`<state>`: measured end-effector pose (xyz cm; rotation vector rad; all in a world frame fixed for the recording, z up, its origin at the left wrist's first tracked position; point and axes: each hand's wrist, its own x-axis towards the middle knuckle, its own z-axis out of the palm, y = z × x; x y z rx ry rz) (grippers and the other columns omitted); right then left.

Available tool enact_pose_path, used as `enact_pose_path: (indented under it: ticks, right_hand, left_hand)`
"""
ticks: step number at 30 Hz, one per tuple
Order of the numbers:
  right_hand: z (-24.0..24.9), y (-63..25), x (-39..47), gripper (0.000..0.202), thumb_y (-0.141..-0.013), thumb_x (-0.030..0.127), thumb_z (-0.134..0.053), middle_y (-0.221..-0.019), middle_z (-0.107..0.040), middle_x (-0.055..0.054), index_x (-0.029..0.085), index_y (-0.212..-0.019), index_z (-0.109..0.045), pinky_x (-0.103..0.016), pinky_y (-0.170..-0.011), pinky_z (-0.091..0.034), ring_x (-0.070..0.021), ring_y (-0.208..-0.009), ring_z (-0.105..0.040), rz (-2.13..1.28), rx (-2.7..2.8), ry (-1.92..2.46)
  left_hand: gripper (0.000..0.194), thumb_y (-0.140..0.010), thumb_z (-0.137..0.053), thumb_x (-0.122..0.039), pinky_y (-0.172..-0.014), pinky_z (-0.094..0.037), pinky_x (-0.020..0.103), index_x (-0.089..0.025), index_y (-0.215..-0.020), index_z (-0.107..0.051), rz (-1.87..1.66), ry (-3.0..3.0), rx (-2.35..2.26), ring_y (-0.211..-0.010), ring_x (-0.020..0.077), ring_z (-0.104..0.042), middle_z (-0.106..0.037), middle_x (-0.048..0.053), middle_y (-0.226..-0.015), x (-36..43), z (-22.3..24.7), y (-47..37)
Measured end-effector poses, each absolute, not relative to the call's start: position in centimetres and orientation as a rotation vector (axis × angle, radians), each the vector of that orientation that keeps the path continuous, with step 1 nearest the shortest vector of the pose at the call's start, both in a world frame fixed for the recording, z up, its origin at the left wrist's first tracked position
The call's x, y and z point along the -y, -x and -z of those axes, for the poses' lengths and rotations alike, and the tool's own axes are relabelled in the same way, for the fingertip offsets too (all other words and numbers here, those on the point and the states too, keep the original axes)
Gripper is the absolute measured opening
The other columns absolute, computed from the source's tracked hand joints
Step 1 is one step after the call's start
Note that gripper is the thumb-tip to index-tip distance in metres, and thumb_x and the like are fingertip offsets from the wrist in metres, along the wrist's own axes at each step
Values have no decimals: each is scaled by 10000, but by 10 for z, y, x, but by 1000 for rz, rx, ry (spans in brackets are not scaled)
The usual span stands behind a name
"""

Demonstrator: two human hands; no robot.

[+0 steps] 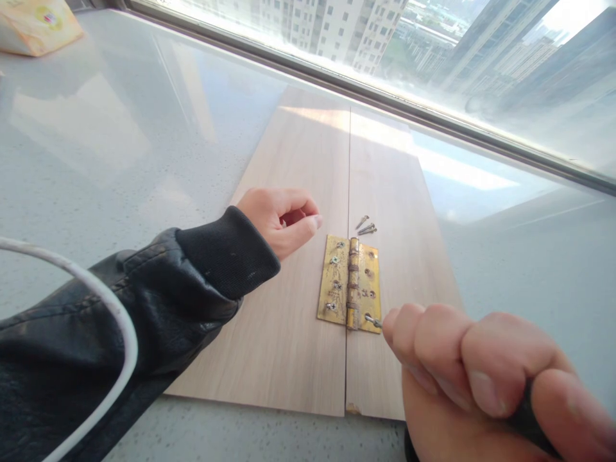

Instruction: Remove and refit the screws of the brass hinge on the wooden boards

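Note:
My left hand (283, 221) is over the left pale wooden board (289, 333), thumb and forefinger together, with nothing visible between them. My right hand (481, 372) is wrapped round the dark handle of a screwdriver (534, 417), whose shaft is mostly hidden by my fingers. A worn brass hinge (353, 282) lies flat across the seam between the two boards. Its left leaf has screws in its holes. In the bottom hole of the right leaf, a silver screw (373, 321) leans toward my right hand; the other holes there show no screws. Loose screws (366, 227) lie above the hinge.
Both boards rest on a speckled light countertop (120, 147) beside a window frame (289, 80). A white cable (128, 333) curves across the black left sleeve (192, 282). An orange-and-cream package (38, 25) stands at the far left. The right board (399, 192) has a chipped lower edge.

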<state>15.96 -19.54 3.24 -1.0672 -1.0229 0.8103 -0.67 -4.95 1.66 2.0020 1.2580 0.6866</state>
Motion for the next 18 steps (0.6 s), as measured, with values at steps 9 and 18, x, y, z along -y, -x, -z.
enact_pose_path:
  ticks: [9, 18]
  right_hand:
    - [-47, -214, 160, 581, -987, 516, -502, -460, -291, 31, 179, -547, -327, -325, -532, -354, -107, -466, -318, -1563, 1400, 824]
    - [-28, -160, 193, 257, -959, 429, -613, -718, -517, -1, 225, -803, -620, -308, -630, -475, -140, -692, -510, -896, 964, 1070]
  left_hand:
    - [239, -850, -553, -354, -628, -463, 239, -178, -819, -711, -681, -2023, -1262, -656, 141, -648, -729, 12, -716, 49, -16, 7]
    - [217, -841, -565, -339, -619, -456, 243, -178, -818, -709, -688, -2007, -1257, -634, 134, -629, -722, 10, -703, 49, -16, 7]
